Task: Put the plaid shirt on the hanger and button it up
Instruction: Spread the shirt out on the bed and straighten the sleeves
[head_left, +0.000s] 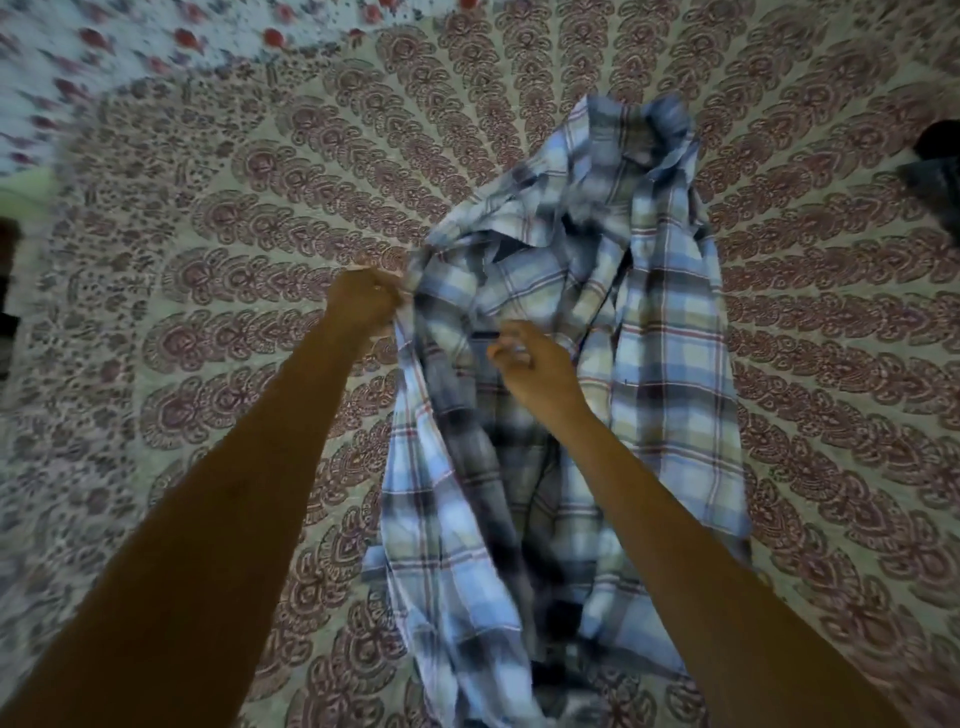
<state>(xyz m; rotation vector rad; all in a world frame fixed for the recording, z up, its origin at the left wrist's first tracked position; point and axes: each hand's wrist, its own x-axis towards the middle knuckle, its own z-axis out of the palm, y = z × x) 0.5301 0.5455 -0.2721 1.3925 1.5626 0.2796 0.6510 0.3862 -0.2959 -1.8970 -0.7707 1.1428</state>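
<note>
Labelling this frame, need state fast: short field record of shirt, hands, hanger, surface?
shirt: plaid shirt rumpled, lying on patterned bedspread
left: left hand grips the shirt's edge
right: right hand over the shirt, fingers curled; grip unclear, blurred
hanger: not in view
other: dark object at right edge, unidentifiable

Motion blur over the blue-and-cream plaid shirt (670, 395); collar end smeared, buttons not discernible. Its lower hem runs off the bottom edge. Left hand (363, 301): fingertips buried in the bunched fabric edge it grips. Right hand (535, 364): fingers blurred, contact with cloth cannot be told. Dark blurred object (937, 176) cut by right edge, unidentifiable. Dark shape (8, 291) cut by left edge. White red-flowered cloth (104, 47) top left smeared.
</note>
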